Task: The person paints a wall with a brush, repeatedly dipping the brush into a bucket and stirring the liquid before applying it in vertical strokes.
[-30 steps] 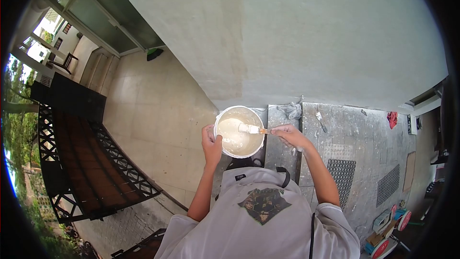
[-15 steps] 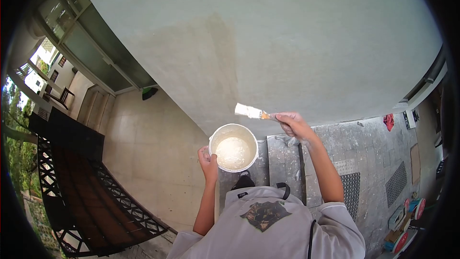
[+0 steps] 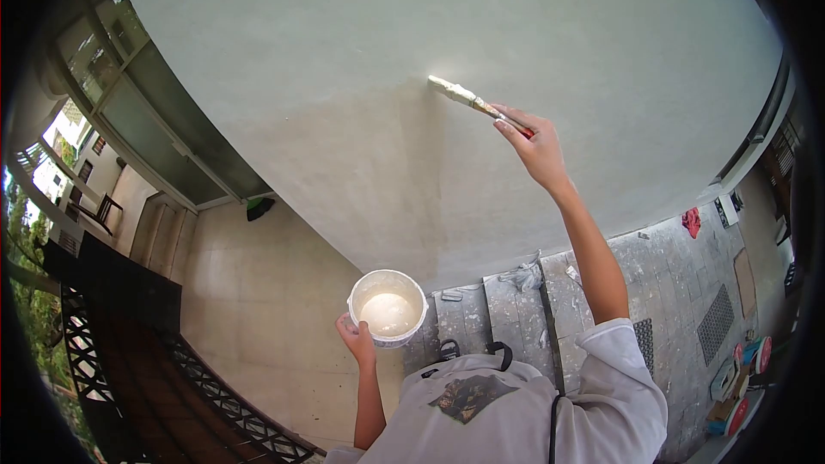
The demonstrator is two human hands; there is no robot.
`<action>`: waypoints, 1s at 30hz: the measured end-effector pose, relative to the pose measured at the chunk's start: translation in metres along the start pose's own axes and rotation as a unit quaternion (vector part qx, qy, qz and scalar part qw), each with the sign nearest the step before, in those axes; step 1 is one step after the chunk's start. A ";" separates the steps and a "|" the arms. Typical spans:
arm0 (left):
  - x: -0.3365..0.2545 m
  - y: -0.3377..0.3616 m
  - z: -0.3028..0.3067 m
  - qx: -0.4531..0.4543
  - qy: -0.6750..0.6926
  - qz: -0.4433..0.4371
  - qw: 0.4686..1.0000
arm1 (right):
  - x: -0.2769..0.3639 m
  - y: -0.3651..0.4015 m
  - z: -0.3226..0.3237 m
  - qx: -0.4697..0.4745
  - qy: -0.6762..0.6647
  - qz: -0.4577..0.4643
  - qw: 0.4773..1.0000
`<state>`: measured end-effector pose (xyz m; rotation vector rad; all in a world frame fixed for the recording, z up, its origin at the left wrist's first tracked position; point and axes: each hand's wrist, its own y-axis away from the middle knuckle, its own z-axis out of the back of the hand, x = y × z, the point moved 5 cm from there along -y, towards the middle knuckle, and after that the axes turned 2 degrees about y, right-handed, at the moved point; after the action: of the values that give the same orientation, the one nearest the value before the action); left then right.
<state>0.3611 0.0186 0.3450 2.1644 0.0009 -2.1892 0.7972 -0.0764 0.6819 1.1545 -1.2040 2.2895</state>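
Observation:
My right hand (image 3: pixel 534 147) is raised high and grips the handle of a paintbrush (image 3: pixel 468 99). Its white, paint-loaded bristles touch the pale wall (image 3: pixel 344 51) at the top edge of a darker, wetter patch. My left hand (image 3: pixel 357 337) holds a white bucket (image 3: pixel 417 316) by its rim at waist height. The bucket holds creamy white paint (image 3: pixel 387 313).
A grey stepped platform (image 3: pixel 516 309) stands below the wall with a rag on it. Beige floor tiles lie to the left, and a black metal railing (image 3: pixel 129 352) runs lower left. Grey paving with drain grates, a red cloth (image 3: pixel 692 222) and toys sit at the right.
The brush came out of the bucket, rose, and now touches the wall high up. The bucket has dropped lower and to the left in my view.

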 end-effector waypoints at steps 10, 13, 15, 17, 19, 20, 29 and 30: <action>0.065 -0.031 0.089 -0.082 -0.130 0.034 0.987 | -0.068 0.070 -0.026 0.101 0.404 0.083 0.905; 0.099 -0.040 0.109 -0.090 -0.179 0.063 0.978 | -0.089 0.084 -0.031 0.148 0.426 0.067 0.890; 0.110 -0.040 0.115 -0.088 -0.196 0.083 0.973 | -0.098 0.091 -0.034 0.160 0.418 0.051 0.893; 0.122 -0.039 0.123 -0.089 -0.221 0.096 0.966 | -0.097 0.090 -0.035 0.150 0.418 0.045 0.895; 0.140 -0.037 0.132 -0.097 -0.235 0.101 0.962 | -0.090 0.086 -0.036 0.135 0.423 0.045 0.895; 0.155 -0.037 0.139 -0.103 -0.236 0.098 0.961 | -0.085 0.083 -0.036 0.125 0.428 0.049 0.894; 0.210 -0.013 0.170 -0.184 -0.164 0.132 0.960 | -0.002 0.052 -0.016 -0.074 0.403 0.149 0.900; 0.211 -0.011 0.171 -0.185 -0.158 0.138 0.960 | 0.005 0.051 -0.014 -0.110 0.389 0.164 0.900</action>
<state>0.1872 0.0128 0.1356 1.5087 0.0810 -2.1379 0.7570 -0.0960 0.6539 -0.0954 -1.3074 2.3695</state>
